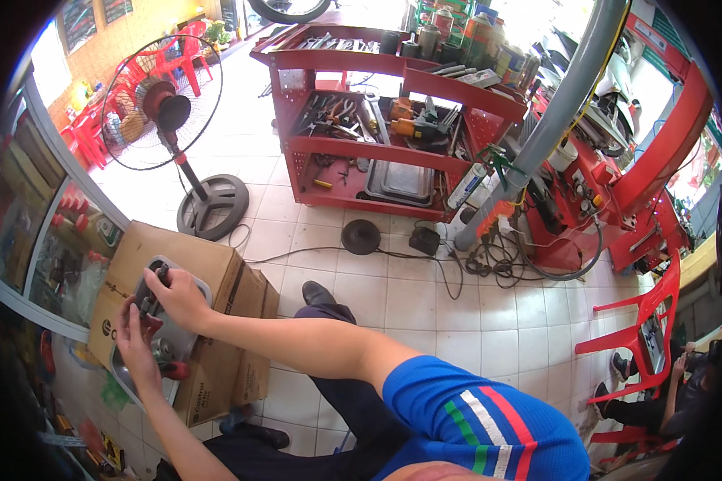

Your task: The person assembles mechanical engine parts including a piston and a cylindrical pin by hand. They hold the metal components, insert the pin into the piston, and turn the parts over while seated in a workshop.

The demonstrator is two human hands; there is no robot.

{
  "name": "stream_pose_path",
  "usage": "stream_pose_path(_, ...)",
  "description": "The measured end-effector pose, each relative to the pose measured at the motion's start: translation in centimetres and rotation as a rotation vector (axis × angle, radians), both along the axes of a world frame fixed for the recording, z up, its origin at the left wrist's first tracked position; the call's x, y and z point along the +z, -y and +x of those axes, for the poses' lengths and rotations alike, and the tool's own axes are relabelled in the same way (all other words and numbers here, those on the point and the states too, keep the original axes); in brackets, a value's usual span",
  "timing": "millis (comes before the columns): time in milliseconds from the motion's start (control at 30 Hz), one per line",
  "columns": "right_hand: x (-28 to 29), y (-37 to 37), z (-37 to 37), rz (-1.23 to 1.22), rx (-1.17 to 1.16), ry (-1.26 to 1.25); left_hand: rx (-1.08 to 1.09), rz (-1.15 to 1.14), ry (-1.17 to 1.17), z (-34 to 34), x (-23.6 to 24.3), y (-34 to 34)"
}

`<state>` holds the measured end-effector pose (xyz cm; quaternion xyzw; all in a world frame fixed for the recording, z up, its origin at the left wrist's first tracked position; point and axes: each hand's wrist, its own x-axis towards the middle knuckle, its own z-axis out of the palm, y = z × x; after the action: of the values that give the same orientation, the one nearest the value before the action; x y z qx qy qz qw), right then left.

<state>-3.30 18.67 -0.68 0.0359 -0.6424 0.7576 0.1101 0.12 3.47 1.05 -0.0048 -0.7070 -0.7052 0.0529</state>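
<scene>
Apparently pinching a dark part (162,272) in the nearly closed grip of the right hand (183,300), over the metal tray (191,346); with the left hand (139,351) half curled alongside, cannot tell whether holding anything. Could drop the part into the tray, or past its rim off the cardboard box (156,239), by loosening fingers.

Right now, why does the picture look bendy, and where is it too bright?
Head view: the wide fisheye lens bends straight edges, like the grey pole; glare washes out the floor beside the red tool cart; the dark part at the right hand shows little detail.
</scene>
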Motion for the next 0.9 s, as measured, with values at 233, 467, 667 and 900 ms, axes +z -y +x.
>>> stream_pose_path(233, 0.0, -0.1, -0.1, -0.104, -0.004, 0.001, 0.049, -0.098, -0.154, 1.0, 0.8, -1.6)
stream_pose_path(467, 0.0, 0.2, 0.1, -0.082, 0.016, -0.014, 0.028, -0.015, 0.005, 0.6, 1.1, -0.8)
stream_pose_path(667, -0.2, 0.1, -0.2, -0.108, 0.017, 0.017, 0.039, -0.08, -0.108, 1.0, 1.0, -0.9)
stream_pose_path(900, 0.0, 0.4, 0.0, -0.189, -0.002, 0.001, 0.051, -0.09, 0.08, 0.0, 0.2, 0.8)
